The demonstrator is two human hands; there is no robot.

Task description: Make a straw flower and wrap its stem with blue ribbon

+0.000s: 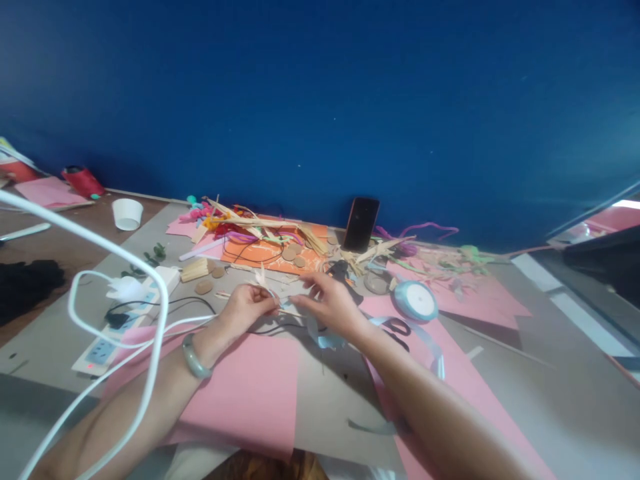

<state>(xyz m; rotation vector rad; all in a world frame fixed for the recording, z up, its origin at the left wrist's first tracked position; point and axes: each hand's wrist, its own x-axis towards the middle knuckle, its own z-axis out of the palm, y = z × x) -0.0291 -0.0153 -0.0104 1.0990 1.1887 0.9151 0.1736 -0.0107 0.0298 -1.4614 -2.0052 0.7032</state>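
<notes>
Over the middle of the table, my left hand [249,307] pinches a thin wooden stick [290,312] together with a pale, frayed strip [261,275] that stands up from the fingers. My right hand [333,303] is just to the right, its thumb and fingers closed on light blue ribbon [285,302] at the stick. A loose length of that ribbon hangs below the right hand. Close to the right wrist lies the ribbon spool [416,300]. Dark-handled scissors [397,328] lie under the ribbon on pink paper. The exact grip of the fingertips is small and blurred.
A white cable [163,313] loops across the left foreground near a power strip [120,327]. Pink sheets [240,387] cover part of the table. Behind my hands are a phone [361,225], dried strips [260,222] and wooden discs [291,252]. A white cup [127,215] stands left.
</notes>
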